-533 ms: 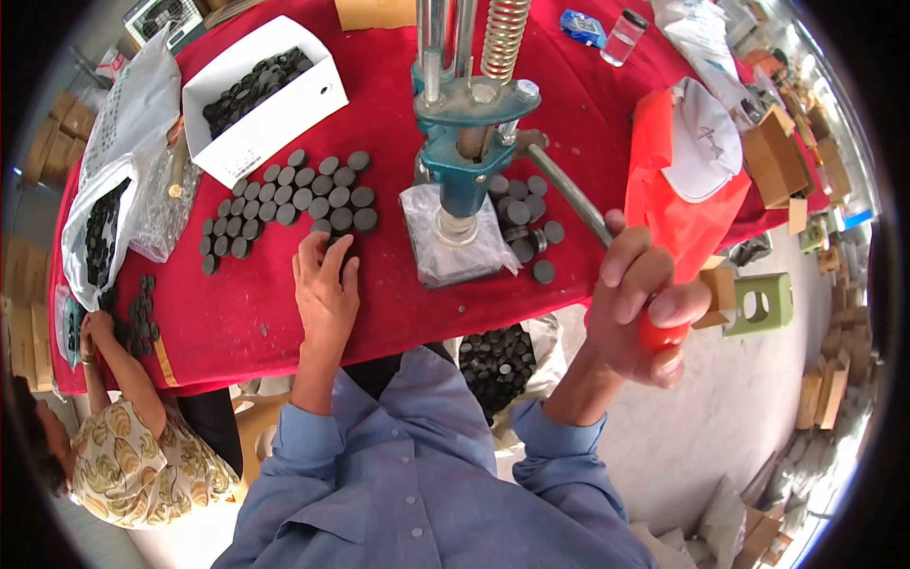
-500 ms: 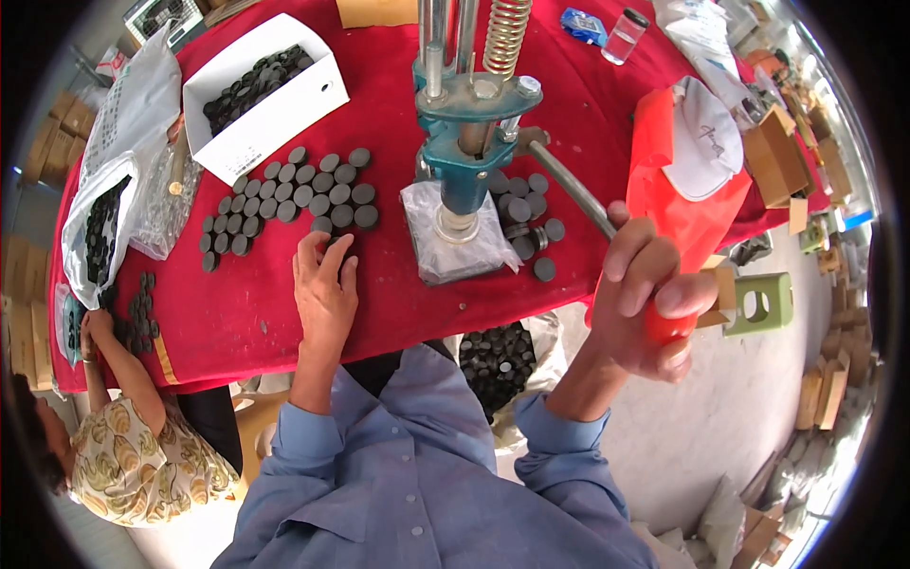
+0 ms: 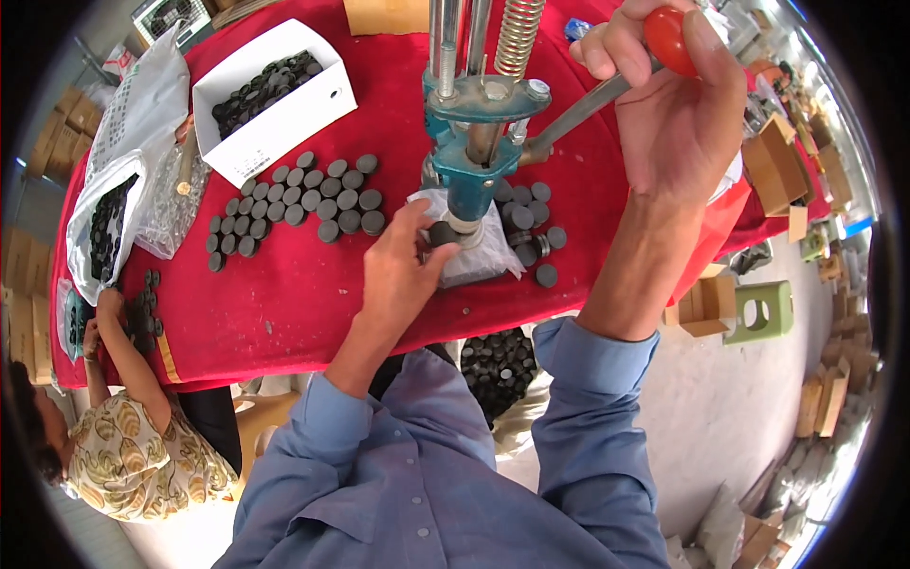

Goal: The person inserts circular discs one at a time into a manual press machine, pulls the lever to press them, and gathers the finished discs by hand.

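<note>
Between thumb and fingers, my left hand (image 3: 396,275) pinches a round black disc (image 3: 442,234) beside the lower end of the teal hand press (image 3: 479,166). Beneath the press is a base wrapped in white plastic (image 3: 483,266). My right hand (image 3: 678,133) is raised at the far right of the press, its fingers around the end of the metal lever (image 3: 580,112) by the red ball knob (image 3: 669,41). Several similar discs (image 3: 327,209) lie in loose rows to the left, and another small group (image 3: 521,216) sits just right of the press.
A white box (image 3: 284,123) of black pieces stands at the back left, near plastic bags (image 3: 128,152). At the left a co-worker (image 3: 142,436) handles small dark parts. An open sack of black discs (image 3: 498,365) is below the table edge; a green stool (image 3: 761,313) stands right.
My left hand has moved right from the rows of discs to the press, with a disc in it. My right hand has swung the lever up and away.
</note>
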`<state>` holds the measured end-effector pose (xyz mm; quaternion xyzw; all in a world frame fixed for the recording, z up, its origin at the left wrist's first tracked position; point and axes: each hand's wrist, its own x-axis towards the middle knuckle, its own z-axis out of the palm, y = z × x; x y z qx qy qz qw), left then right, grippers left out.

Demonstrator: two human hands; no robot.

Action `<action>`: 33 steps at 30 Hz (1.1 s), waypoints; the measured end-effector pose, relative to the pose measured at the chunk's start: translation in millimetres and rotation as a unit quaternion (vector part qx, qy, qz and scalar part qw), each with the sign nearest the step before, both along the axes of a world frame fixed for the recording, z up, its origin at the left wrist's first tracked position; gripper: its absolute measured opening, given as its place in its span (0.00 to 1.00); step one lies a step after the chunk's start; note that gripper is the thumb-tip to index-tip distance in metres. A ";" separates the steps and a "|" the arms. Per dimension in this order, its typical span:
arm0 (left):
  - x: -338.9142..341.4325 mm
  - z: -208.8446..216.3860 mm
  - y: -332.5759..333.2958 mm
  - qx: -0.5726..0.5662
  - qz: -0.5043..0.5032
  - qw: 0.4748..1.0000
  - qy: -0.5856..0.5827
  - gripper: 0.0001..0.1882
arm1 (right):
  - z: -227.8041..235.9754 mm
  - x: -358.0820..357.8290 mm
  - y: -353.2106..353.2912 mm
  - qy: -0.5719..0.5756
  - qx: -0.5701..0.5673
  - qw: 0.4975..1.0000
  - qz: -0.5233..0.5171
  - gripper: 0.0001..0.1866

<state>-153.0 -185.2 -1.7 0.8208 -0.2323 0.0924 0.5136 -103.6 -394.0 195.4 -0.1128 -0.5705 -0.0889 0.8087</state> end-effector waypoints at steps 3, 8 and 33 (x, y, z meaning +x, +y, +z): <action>10.2 -0.9 -13.4 0.024 -0.011 0.999 -0.022 0.35 | 0.7 -28.1 -21.5 0.064 -0.141 0.964 -0.218 0.23; 12.0 -0.8 -20.3 0.054 -0.013 0.998 -0.039 0.35 | -17.8 -72.0 -14.2 0.133 -0.201 0.875 -0.420 0.21; 2.2 -4.7 30.7 0.014 0.048 0.995 -0.084 0.20 | -5.1 -66.9 -16.7 0.167 -0.214 0.844 -0.462 0.24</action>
